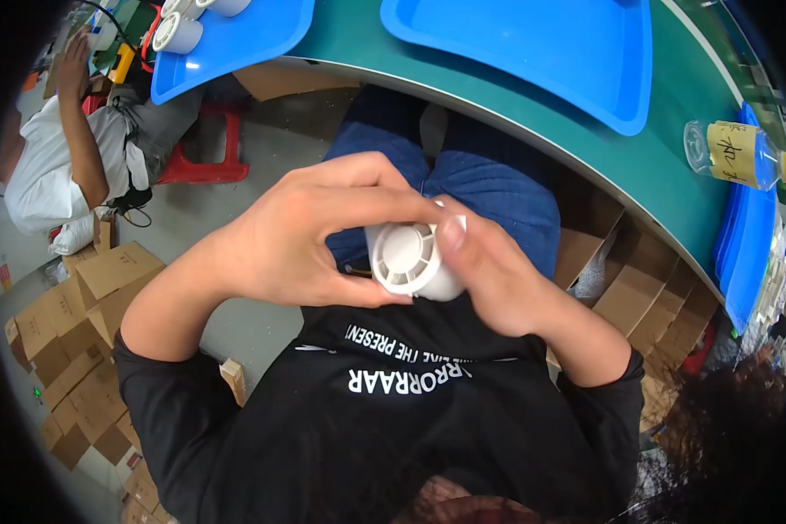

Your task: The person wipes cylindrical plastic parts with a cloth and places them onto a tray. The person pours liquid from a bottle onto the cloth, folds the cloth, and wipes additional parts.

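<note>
A white round plastic part is held over my lap, its slotted ring face turned up toward the camera. My left hand closes on it from the left, with the thumb at the lower edge and the fingers reaching across the top. From the other side, my right hand grips it, thumb near the upper rim. The fingers behind the part are hidden. Similar white parts rest on a blue tray at the upper left.
A second blue tray sits on the green table. A labelled clear plastic bottle lies at the right, by more blue trays. Cardboard boxes and a red stool are left, near a person in white.
</note>
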`<state>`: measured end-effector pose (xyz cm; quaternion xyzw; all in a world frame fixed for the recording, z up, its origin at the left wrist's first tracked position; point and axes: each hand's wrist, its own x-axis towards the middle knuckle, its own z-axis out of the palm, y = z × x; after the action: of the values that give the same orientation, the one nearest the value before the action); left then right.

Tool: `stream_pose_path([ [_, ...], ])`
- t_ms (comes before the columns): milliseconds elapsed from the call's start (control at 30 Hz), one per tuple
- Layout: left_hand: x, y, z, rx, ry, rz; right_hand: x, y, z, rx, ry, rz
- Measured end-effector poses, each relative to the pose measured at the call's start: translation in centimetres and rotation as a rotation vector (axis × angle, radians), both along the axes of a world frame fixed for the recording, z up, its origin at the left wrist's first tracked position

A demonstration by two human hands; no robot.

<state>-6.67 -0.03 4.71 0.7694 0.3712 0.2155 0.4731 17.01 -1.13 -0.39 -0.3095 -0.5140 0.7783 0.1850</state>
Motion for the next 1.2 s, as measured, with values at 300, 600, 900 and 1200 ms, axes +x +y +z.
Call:
stream_pose_path([
  [300,4.3,-0.7,-3.5,-0.148,-0.676,0.356,3.6,-1.9,2.7,-0.473,0.433,-0.268],
  [600,6.6,0.5,-4.1,-0.001,-0.593,0.466,4.5,1.9,2.1,0.827,-0.261,-0.738],
  [900,6.1,0.4,-3.4,-0.456,-0.722,0.513,2.5,0.0,-0.5,0.936,-0.176,-0.588],
  [1200,3.5,2.5,-2.4,0.579,-0.022,0.187,2.6,1.3,0.5,-0.274,0.272,-0.569],
])
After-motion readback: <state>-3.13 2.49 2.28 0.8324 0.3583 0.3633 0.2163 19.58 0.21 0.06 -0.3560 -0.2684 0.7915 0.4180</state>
